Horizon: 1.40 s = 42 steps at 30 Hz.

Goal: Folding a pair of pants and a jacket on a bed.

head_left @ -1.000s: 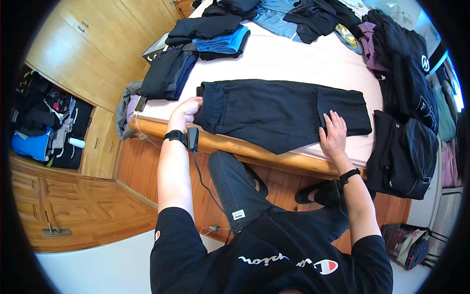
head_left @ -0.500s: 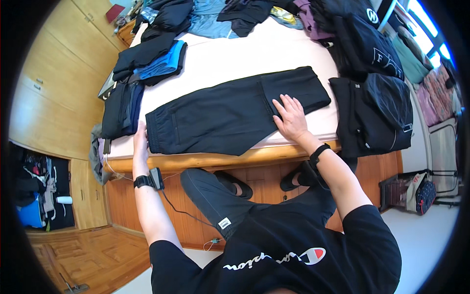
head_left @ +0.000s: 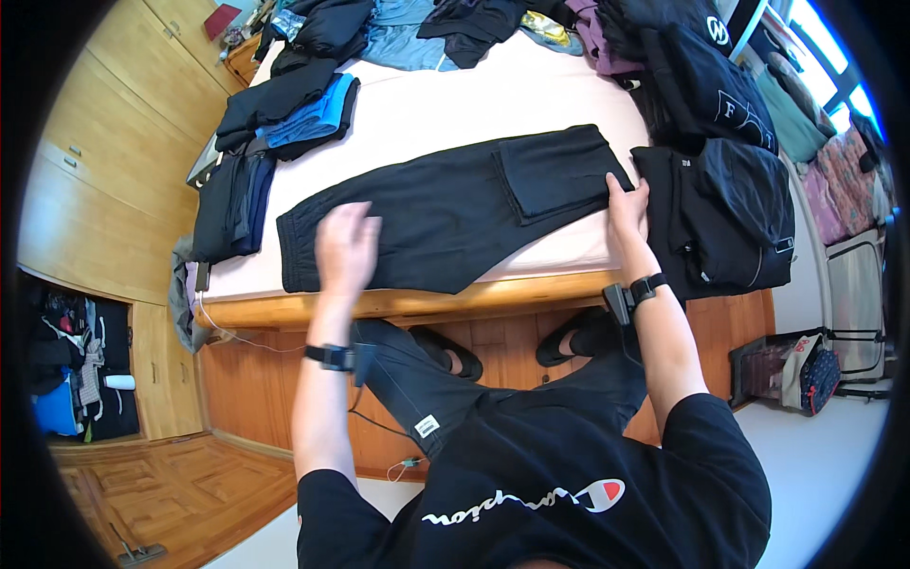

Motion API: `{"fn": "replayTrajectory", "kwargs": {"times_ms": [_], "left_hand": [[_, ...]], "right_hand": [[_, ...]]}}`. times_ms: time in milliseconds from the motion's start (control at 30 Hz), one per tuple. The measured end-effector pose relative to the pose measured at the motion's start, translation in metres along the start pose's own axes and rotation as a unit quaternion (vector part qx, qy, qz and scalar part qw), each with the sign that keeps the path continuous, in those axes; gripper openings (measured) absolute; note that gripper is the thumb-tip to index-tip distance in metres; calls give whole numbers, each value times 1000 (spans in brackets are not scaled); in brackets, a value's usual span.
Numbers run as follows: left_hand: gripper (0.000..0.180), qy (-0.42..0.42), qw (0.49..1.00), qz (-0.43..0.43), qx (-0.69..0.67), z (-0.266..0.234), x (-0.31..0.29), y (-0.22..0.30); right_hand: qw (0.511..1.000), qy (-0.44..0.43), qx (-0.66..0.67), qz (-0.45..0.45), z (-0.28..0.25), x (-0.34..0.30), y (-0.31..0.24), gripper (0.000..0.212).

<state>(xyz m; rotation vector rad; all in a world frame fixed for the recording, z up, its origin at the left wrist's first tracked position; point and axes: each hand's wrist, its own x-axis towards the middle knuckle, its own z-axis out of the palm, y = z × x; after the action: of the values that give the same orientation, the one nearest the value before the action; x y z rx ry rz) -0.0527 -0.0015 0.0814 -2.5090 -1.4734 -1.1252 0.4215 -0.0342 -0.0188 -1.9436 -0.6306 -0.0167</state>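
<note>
Black trousers point(head_left: 417, 223) lie lengthwise across the pale sheet, with the elastic waistband at the left and the leg end folded back at the right. Over the waistband half is my left hand point(head_left: 346, 248), its fingers loosely bent and a little apart, holding nothing. My right hand point(head_left: 627, 209) is at the folded leg end, thumb and fingers closed round its near right edge. The underside of that grip is hidden. Each wrist wears a black band with a small device.
Folded dark clothes point(head_left: 232, 209) and blue garments point(head_left: 313, 114) line the bed's left side. Black jackets point(head_left: 716, 218) are stacked at the right, and more clothes point(head_left: 408, 33) lie along the far side. The wooden bed edge point(head_left: 408, 305) runs before my knees. A cable point(head_left: 246, 339) hangs at the left.
My left hand has moved right from beside the waistband to above the trousers. My right hand has slid right from the fold's inner edge to the outer end and closed there.
</note>
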Motion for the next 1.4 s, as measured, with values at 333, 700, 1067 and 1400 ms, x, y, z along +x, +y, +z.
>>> {"fn": "replayTrajectory", "kwargs": {"times_ms": [333,700,1067,1400], "left_hand": [[84,-251,965,70,5,151,-19,135],[80,-130,672,-356,-636,75,-11,51],[35,-19,752,-443,-488,43,-44,-29],[39,-84,509,-448,-730,26,-19,-13]], "right_hand": [[784,-124,529,301,4,-52,-53,53],[920,-219,36,-322,9,-127,-147,36],[662,-437,-148,-590,27,-218,-149,72],[773,-359,-149,-502,10,-197,-144,91]]}}
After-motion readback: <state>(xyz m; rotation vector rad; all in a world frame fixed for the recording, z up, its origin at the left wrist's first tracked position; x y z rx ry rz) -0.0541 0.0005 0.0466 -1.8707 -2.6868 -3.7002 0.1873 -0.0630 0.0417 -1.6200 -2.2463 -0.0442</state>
